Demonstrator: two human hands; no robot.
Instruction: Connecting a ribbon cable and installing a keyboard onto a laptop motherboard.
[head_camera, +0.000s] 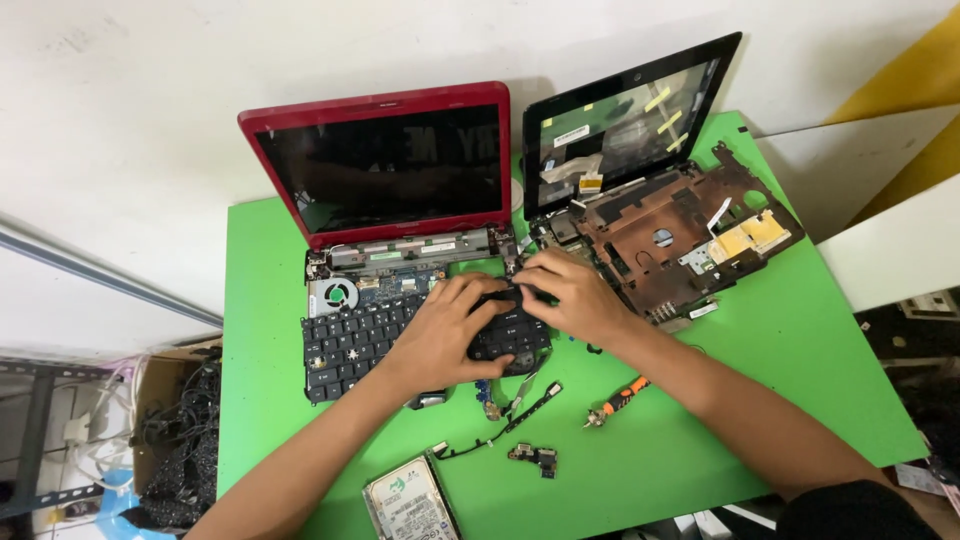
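The person is working on a red-lidded laptop (385, 165) that is standing open on a green table top (700, 400), and the step in hand seems to be the freeing of its loose black keyboard panel (365, 340), which is lying tilted over the open base, in front of the exposed round cooling fan (337, 295). The left hand (445, 335) is resting flat on the right part of the keyboard, its fingers slightly spread and pressing down. The right hand (570, 290) is reaching to the upper right corner of the keyboard, fingertips bunched together as if pinching something small; what exactly, I cannot tell. I am judging that the next move is asking for a gentle lift, with care for any thin cable underneath. An orange-handled screwdriver (618, 400) and a silver hard drive (410, 505) are lying nearby, and a second, stripped black laptop (660, 200) is sitting to the right.
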